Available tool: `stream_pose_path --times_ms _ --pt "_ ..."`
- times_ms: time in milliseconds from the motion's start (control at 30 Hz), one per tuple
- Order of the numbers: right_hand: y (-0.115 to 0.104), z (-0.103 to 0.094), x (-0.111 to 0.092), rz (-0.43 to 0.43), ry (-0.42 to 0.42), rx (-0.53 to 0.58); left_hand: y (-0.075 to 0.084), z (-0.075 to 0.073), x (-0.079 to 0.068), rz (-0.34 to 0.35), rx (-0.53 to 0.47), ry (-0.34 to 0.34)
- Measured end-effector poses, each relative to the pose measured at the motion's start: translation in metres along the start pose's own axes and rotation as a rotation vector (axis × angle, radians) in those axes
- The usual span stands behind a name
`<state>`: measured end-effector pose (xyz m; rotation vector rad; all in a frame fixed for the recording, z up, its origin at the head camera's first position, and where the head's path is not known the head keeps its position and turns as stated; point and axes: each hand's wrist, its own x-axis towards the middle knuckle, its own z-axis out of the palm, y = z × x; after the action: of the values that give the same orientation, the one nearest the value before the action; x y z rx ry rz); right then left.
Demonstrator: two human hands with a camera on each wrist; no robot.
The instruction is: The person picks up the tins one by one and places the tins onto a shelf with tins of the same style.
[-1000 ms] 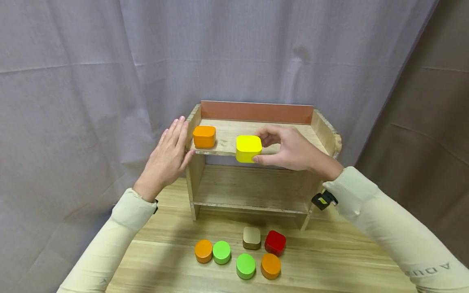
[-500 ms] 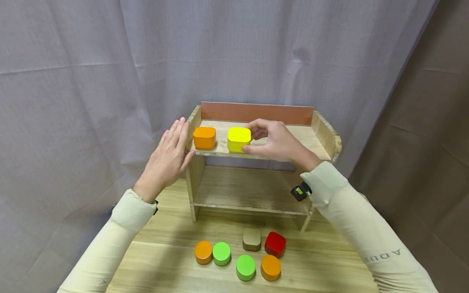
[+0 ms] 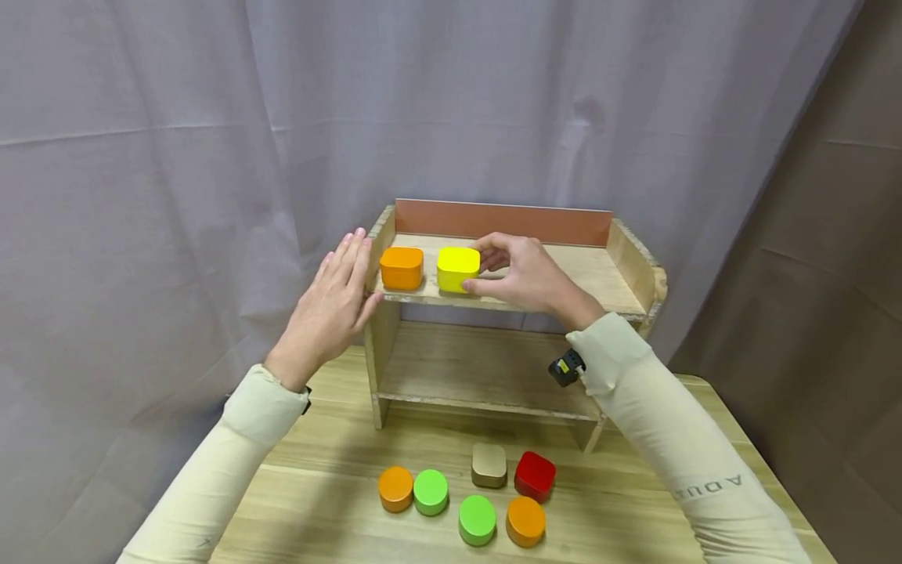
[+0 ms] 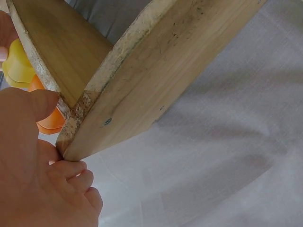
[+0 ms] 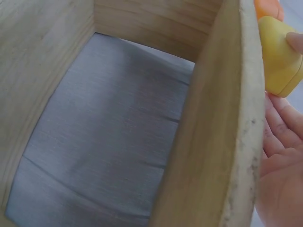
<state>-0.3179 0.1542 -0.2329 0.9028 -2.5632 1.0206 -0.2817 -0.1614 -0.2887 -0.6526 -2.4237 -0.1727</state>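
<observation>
My right hand (image 3: 524,272) pinches a yellow rounded-square box (image 3: 458,270) between thumb and fingers. The box sits at the front of the upper shelf (image 3: 564,280), and a lid-like seam shows on it in the right wrist view (image 5: 279,56). To its left, a small gap away, stands a similar orange box (image 3: 402,269). My left hand (image 3: 327,305) rests against the left side panel of the wooden shelf unit, fingers straight in the head view. Its thumb touches the front edge in the left wrist view, beside the panel (image 4: 128,90).
On the wooden table (image 3: 317,462) in front of the unit lie a beige square box (image 3: 489,465), a red square box (image 3: 535,476), two green round ones (image 3: 477,520) and two orange round ones (image 3: 525,522). A grey curtain (image 3: 451,102) hangs behind. The unit has a lower shelf (image 3: 486,368).
My right hand has brought the yellow box leftward and back from the shelf's front edge onto the upper shelf, nearer the orange box. The left hand keeps its place; the view shifts slightly.
</observation>
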Motion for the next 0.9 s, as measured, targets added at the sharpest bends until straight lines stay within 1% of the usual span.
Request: stream_pose_path --times_ms 300,500,733,900 --pt "0.004 0.002 0.000 0.006 -0.031 0.001 0.002 -0.001 -0.001 0.005 0.004 0.015" --pt "0.003 -0.001 -0.001 -0.003 -0.051 -0.002 0.002 -0.002 -0.001 0.004 0.003 0.013" --pt "-0.001 -0.019 -0.015 0.009 -0.049 -0.049 0.003 -0.002 -0.002 -0.002 -0.008 0.019" --pt "-0.009 -0.038 -0.027 -0.028 -0.046 -0.126 0.002 -0.003 -0.002 0.006 -0.003 0.025"
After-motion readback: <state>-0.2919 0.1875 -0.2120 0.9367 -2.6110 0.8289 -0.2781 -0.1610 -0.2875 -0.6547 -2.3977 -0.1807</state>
